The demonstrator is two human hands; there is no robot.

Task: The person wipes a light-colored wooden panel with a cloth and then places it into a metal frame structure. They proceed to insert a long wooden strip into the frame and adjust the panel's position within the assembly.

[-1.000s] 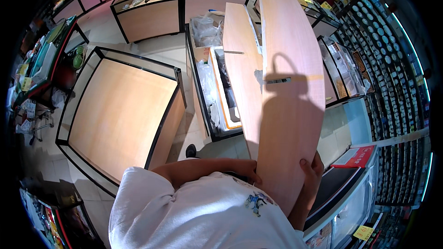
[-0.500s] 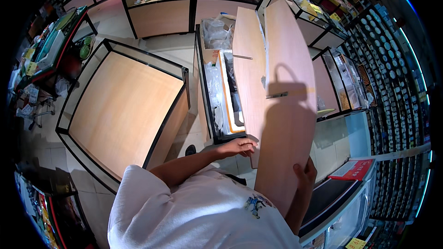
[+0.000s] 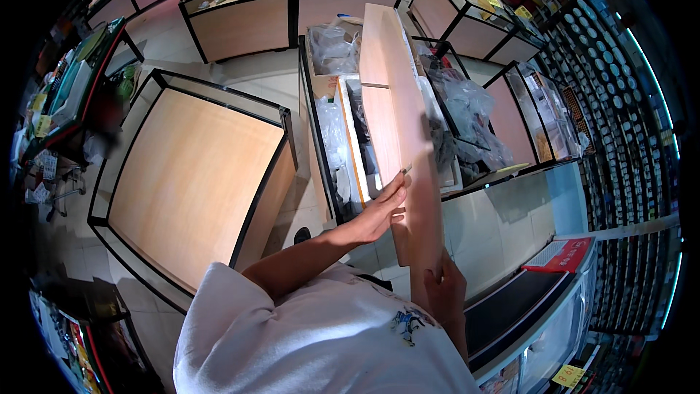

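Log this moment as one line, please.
left hand: at board | right hand: gripping board's near end | second board: left of it, over bin | bin: bags, foam box

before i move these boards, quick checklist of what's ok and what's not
1. Right hand on the near end of the front board: ok, it grips there.
2. Left hand holding firmly: cannot tell, fingers at the front board, grip unclear.
3. Both boards apart from the wood-topped case: ok, a gap shows.
4. Both boards off the white foam box: cannot tell, undersides hidden.
5. Area alongside free of plastic bags: not ok, bags lie both sides.
6. Footing: cannot tell, only a dark shoe tip shows.
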